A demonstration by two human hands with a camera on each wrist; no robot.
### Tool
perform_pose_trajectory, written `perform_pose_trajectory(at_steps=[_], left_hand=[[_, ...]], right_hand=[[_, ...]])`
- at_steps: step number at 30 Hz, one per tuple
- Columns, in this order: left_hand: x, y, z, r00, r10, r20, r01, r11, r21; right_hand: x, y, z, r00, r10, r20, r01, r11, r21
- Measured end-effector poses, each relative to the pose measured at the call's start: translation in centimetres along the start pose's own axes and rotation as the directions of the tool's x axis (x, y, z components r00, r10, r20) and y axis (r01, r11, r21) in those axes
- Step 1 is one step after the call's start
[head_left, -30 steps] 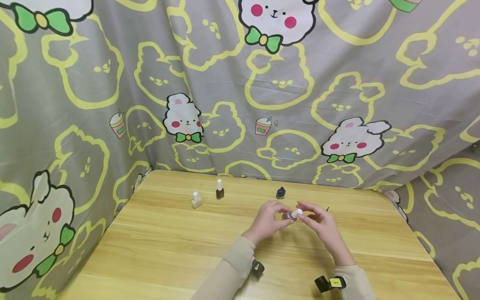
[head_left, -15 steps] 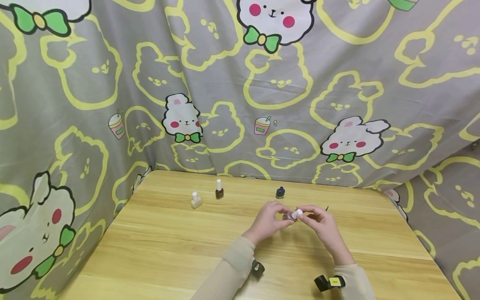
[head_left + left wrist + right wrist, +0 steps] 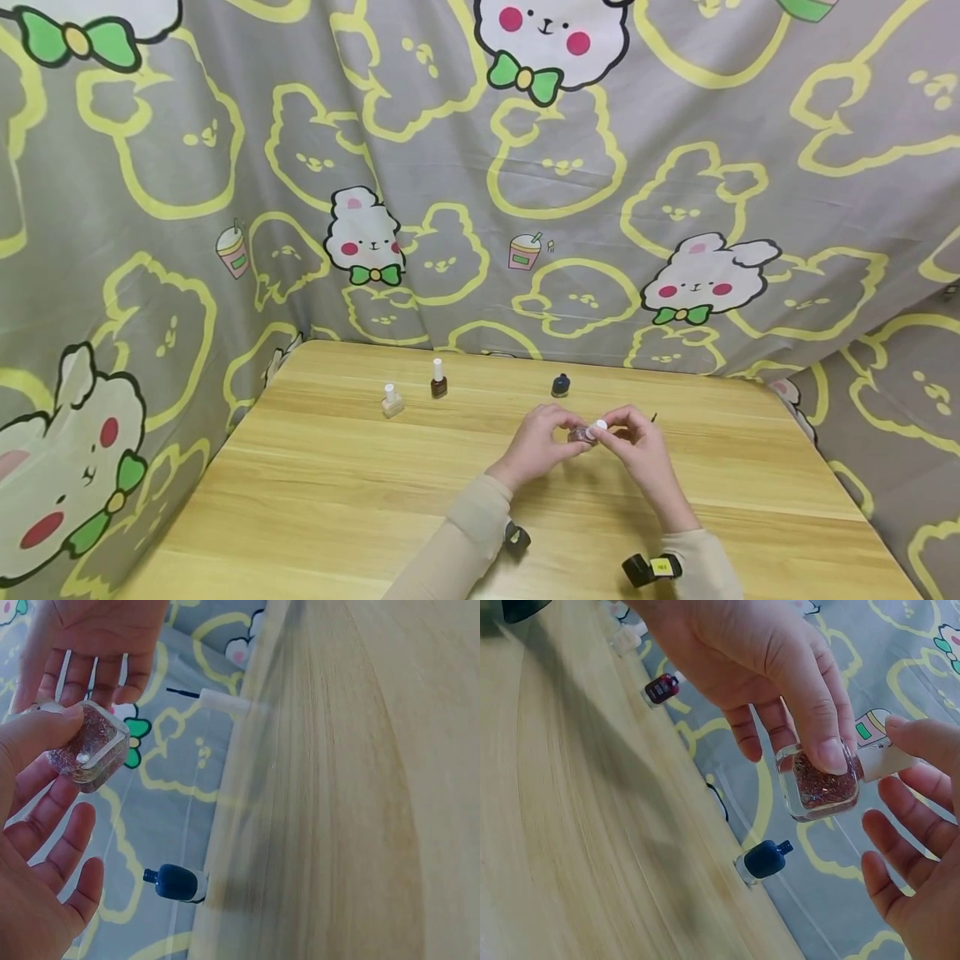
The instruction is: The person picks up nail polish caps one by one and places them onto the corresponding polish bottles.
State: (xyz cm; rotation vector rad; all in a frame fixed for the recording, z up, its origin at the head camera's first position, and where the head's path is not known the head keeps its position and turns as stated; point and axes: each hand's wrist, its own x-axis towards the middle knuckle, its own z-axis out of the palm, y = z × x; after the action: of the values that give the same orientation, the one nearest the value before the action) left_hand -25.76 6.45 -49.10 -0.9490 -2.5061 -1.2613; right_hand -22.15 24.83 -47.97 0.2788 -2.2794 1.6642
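Note:
My left hand [image 3: 534, 443] holds a clear nail polish bottle [image 3: 823, 786] filled with reddish glitter, thumb on its side. At the neck end is a white cap [image 3: 885, 762], pinched by my right hand [image 3: 647, 454] between thumb and index finger; its other fingers are spread. The bottle is tilted above the table, its cap toward the right. Just beyond the hands stands a dark blue nail polish bottle [image 3: 561, 385] with a bare neck. A white cap with a black brush [image 3: 222, 701] stands brush up on the table, mostly hidden by my right hand in the head view.
A dark red nail polish bottle [image 3: 439, 383] and a pale cream one [image 3: 392, 402], both white-capped, stand at the back left of the wooden table [image 3: 345, 492]. A patterned grey curtain [image 3: 450, 167] hangs around the table's back and sides.
My right hand has shifted slightly left, its index finger more bent around the white cap. The glitter bottle has tipped a little and moved slightly right. The standing bottles stay where they were.

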Motion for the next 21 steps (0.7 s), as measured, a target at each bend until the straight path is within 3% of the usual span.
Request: perform_pose_trajectory(at_steps=[5,10,17,21], left_hand=[[0.0,-0.3,0.1,0.999,-0.036,0.006,0.036,0.999,-0.017],[-0.1,-0.9,0.0,0.996,-0.092,0.015,0.093,0.992,-0.087],[-0.2,-1.9,-0.1,0.983,-0.182,0.008,0.178,0.952,-0.249],[-0.2,-2.2,-0.4,0.979,-0.202,-0.006,0.191,0.936,-0.297]], right_hand=[[0.1,-0.1,0.0,1.0,0.017,0.013,-0.016,0.997,-0.074],[0.2,0.0,0.1,0.999,0.035,0.033,-0.032,0.997,-0.07],[0.2,0.2,0.7,1.0,0.019,0.013,-0.019,1.0,-0.022],[0.7,0.3,1.4,0.999,0.011,0.035,-0.01,1.0,-0.015]])
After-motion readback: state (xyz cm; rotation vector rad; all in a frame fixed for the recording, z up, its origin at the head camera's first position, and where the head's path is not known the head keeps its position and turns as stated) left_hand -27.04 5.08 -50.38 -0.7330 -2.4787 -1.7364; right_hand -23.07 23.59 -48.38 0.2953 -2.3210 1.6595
